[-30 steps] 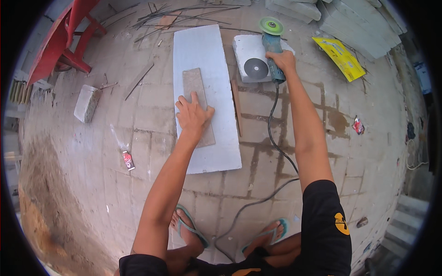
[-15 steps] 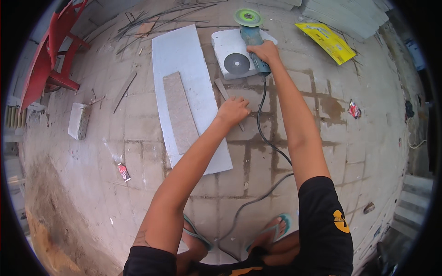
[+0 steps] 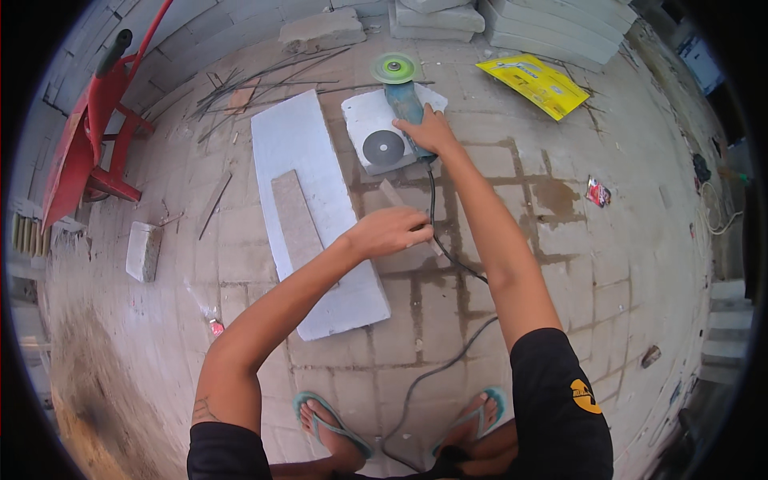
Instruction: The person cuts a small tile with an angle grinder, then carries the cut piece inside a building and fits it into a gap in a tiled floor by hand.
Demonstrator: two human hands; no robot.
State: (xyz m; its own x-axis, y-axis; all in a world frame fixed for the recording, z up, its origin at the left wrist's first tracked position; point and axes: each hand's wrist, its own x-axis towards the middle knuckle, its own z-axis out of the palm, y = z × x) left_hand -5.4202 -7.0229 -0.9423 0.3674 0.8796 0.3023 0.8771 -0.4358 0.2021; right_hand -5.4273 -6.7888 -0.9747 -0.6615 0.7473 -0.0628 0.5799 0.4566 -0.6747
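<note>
My right hand (image 3: 430, 132) is wrapped round the teal body of an angle grinder (image 3: 402, 102), which rests on a white block (image 3: 358, 112) with its green disc (image 3: 394, 68) facing up. A loose dark grey cutting disc (image 3: 384, 147) lies on the same block. Nearer to me, my left hand (image 3: 390, 232) is closed on a narrow tan strip (image 3: 390, 192), whose two ends stick out past the fingers. Left of that hand, a long grey-brown tile piece (image 3: 294, 212) lies along a long white slab (image 3: 352, 288), partly covered by my left forearm.
The grinder's black cable (image 3: 432, 192) runs back toward my feet. A yellow sheet or bag (image 3: 536, 84) lies at the far right. Thin metal rods (image 3: 264, 84) are scattered at the far left, near a red wheelbarrow (image 3: 88, 136). A small block (image 3: 144, 252) stands left.
The view has tilted up a little. My left hand and the narrow strip have moved right, away from the slab. My right hand has stayed on the grinder.
</note>
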